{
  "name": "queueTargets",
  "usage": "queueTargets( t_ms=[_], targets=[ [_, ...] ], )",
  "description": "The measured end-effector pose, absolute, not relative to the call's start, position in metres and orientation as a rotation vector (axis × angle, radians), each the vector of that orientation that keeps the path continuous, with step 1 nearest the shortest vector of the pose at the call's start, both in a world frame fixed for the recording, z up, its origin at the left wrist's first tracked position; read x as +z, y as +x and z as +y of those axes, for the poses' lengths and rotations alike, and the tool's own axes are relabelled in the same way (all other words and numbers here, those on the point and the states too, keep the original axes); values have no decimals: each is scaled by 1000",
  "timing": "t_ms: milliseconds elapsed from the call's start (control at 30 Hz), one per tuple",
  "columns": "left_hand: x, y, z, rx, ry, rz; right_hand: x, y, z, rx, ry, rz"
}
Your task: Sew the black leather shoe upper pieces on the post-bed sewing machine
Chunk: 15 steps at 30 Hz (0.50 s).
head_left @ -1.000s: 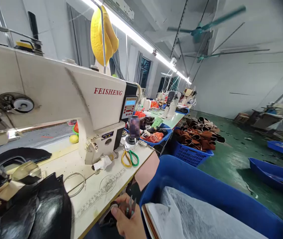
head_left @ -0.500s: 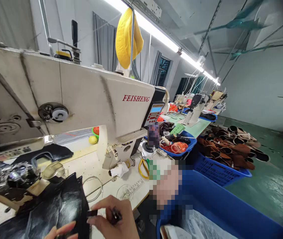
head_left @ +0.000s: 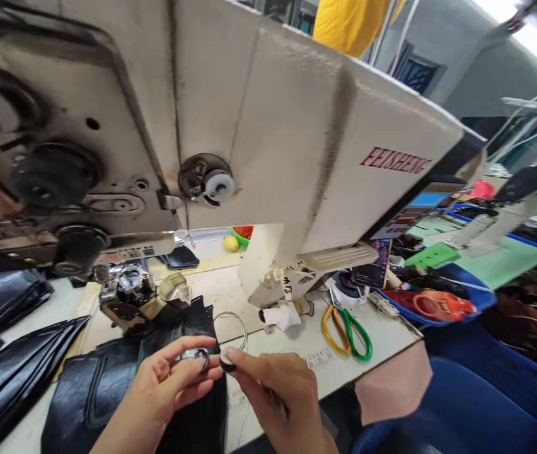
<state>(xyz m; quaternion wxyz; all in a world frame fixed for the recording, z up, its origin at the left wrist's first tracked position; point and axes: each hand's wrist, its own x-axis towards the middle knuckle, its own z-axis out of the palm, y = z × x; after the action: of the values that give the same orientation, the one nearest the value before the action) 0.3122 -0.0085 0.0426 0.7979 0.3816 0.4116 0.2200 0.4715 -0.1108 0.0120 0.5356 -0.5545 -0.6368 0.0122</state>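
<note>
My left hand (head_left: 169, 384) is closed in a pinch on a small round metal bobbin case (head_left: 202, 358), its rim towards the right. Close beside it, my right hand (head_left: 280, 394) grips a small dark bobbin (head_left: 227, 362) between thumb and fingertips. The two parts are nearly together, and I cannot tell whether they touch. Beneath both hands lie black leather pieces (head_left: 93, 384) on the sewing table. The large cream sewing machine (head_left: 278, 132) stands just beyond, with its black knobs at left.
Scissors (head_left: 360, 337) with yellow and green handles lie right of the machine base. A coiled pale cord (head_left: 244, 328) is behind my hands. More stacked black leather (head_left: 13, 372) lies at left. Blue bins (head_left: 467, 403) stand beyond the table's right edge.
My view has moved in and turned down towards the machine. My left hand has come up into view with the bobbin case, and my hands are held close together.
</note>
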Motion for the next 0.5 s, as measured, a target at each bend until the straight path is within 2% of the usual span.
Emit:
queueTargets(
  t_ms=[133, 267, 333, 500],
  targets=[
    [37, 306, -7, 517, 826, 864, 13, 467, -95, 42, -1228, -1798],
    [39, 298, -8, 575, 780, 846, 16, 462, -86, -257, -1312, -2003],
    [40, 295, -9, 605, 793, 863, 13, 459, -84, -274, -1296, -2034],
    [41, 287, -11, 627, 821, 873, -5, 448, -84, 158, -1214, -1775]
  ],
)
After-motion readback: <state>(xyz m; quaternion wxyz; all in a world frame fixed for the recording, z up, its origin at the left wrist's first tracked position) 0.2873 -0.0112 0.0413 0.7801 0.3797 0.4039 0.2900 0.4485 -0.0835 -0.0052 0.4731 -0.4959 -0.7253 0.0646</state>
